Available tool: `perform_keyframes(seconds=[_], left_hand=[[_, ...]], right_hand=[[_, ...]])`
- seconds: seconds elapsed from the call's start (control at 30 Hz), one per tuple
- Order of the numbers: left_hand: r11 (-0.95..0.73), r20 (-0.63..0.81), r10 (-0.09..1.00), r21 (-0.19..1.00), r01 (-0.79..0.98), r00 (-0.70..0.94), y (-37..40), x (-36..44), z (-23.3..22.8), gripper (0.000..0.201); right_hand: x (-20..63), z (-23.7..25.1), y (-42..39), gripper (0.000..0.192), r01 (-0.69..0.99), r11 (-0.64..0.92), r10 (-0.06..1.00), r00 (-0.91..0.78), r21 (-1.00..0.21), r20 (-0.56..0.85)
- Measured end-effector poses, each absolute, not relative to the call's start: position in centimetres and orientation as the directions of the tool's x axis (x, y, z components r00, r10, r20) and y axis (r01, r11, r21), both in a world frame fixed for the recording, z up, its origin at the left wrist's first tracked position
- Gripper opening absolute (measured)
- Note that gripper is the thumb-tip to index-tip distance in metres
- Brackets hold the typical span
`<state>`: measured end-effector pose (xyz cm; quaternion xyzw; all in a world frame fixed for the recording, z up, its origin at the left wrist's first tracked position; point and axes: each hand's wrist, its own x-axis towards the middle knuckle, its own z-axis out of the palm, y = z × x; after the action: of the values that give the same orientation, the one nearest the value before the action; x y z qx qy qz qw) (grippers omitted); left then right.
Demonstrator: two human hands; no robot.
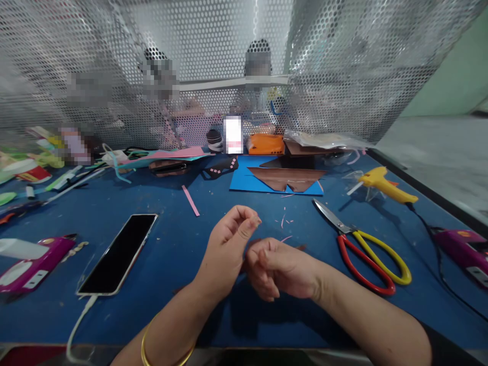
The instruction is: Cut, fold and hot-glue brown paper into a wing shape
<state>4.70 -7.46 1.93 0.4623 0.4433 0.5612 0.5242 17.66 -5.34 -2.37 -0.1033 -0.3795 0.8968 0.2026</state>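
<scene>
My left hand (229,249) is raised over the blue table, thumb and fingertips pinched together; whatever may be between them is too small to make out. Close beside and below it, my right hand (280,267) has its fingers curled and the thumb pressed in, and its contents are hidden. Beyond the hands, a shiny brown sheet (287,178) with a notched lower edge lies on a blue sheet (238,180). Thin pink scraps (283,221) are scattered just past my right hand. Scissors (345,229) with red and yellow handles lie to the right, blades partly apart.
At left, a phone (118,254) is plugged into a white cable near a purple power strip (38,264). A yellow glue gun (387,185) lies at right, its cord (429,234) trailing forward. A pink strip (190,200) and black cutout (220,168) lie ahead. Perforated mesh (213,30) stands behind.
</scene>
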Motion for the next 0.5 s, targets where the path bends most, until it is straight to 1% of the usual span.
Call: perform_keyframes(seconds=[0.1,0.17,0.23,0.27,0.3,0.37,0.43,0.5], left_hand=[[-0.030,0.015,0.997,0.982,-0.186,-0.080,-7.3,4.5,1.9,0.022],[0.063,-0.089,0.989,0.975,-0.214,-0.115,-7.2,4.4,1.9,0.025],[0.160,-0.202,0.968,0.953,-0.257,-0.147,-7.0,4.3,1.7,0.028],[0.178,-0.229,0.959,0.945,-0.276,-0.166,-6.8,4.2,1.6,0.029],[0.171,-0.230,0.955,0.943,-0.285,-0.188,-6.6,4.2,1.5,0.028],[0.099,-0.164,0.954,0.963,-0.251,-0.250,-6.2,4.0,1.1,0.027],[0.034,-0.087,0.950,0.984,-0.178,-0.301,-5.8,3.8,0.7,0.026],[0.012,-0.049,0.941,0.994,-0.112,-0.336,-5.4,3.5,0.3,0.027]], right_hand=[[17.8,-2.4,-5.4,0.049,-0.263,-0.631,0.426,-0.903,-0.730,-0.043],[18.1,-2.0,-5.4,0.048,-0.265,-0.626,0.430,-0.902,-0.733,-0.041],[18.7,-1.4,-5.2,0.043,-0.288,-0.611,0.457,-0.889,-0.738,-0.032],[19.0,-0.9,-5.1,0.040,-0.307,-0.601,0.479,-0.877,-0.738,-0.025],[19.4,-0.5,-4.9,0.035,-0.337,-0.586,0.515,-0.857,-0.737,-0.017],[20.0,0.4,-4.5,0.029,-0.419,-0.517,0.639,-0.769,-0.746,-0.010],[20.5,1.0,-4.1,0.028,-0.469,-0.396,0.795,-0.605,-0.790,-0.039],[20.6,1.3,-3.6,0.031,-0.431,-0.250,0.917,-0.392,-0.867,-0.070]])
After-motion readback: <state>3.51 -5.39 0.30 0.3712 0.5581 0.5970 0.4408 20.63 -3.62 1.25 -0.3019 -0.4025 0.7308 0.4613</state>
